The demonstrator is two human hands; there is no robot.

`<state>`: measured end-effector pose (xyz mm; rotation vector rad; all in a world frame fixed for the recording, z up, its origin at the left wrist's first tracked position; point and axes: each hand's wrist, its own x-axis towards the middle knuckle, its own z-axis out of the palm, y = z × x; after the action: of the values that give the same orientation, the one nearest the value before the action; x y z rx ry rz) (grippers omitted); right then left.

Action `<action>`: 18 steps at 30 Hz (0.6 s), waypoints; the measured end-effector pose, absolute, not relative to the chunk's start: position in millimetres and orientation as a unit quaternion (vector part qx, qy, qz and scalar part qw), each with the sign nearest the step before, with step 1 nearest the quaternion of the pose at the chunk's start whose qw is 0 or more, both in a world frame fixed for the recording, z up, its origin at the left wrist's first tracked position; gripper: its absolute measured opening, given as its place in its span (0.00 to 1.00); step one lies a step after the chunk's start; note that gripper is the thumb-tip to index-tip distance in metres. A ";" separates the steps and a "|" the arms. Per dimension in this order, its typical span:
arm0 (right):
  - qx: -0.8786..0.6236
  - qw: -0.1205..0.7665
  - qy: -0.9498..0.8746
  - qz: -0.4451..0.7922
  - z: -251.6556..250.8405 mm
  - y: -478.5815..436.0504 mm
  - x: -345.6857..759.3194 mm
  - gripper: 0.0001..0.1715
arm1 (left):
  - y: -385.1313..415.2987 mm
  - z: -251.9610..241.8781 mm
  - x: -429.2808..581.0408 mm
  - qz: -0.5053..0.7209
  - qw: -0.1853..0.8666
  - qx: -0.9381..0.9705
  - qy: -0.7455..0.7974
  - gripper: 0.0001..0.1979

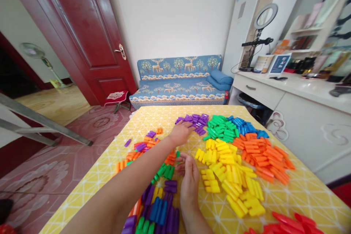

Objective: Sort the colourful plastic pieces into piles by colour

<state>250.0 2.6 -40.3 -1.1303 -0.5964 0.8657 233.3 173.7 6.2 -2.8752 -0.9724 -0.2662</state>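
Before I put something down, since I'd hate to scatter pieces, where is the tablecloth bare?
The tablecloth is bare in its far left corner, beyond the loose purple piece; along its left edge, outside the left arm; and between the orange heap and the red heap. It's crowded beside the right hand: mixed pieces left, yellow heap right.

Glossy plastic pieces (233, 174), cloth sofa cover (181, 87), shiny metal handle (122, 52).

L hand (179, 134) is held at the purple pcs (197, 120); R hand (189, 181), loosely curled, is kept nr a green pc (178, 154). Yellow pcs (233, 176) & orange pcs (255, 150) are piled on R side of desk (212, 208).
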 end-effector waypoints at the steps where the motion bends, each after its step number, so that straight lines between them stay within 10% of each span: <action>1: -0.509 0.716 -0.270 0.394 -40.4 2.4 249.8 0.29 | 177.0 9.6 221.1 -0.090 0.019 -0.915 -0.392 0.20; 18: -0.503 0.720 -0.273 0.392 -44.2 7.3 252.0 0.29 | 214.5 -1.5 94.5 -0.067 -0.043 -0.759 -0.646 0.16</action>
<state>252.0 7.3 -44.2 -1.1126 -0.6024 0.8662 94.5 214.5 -1.5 -2.4535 -2.0868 -0.2172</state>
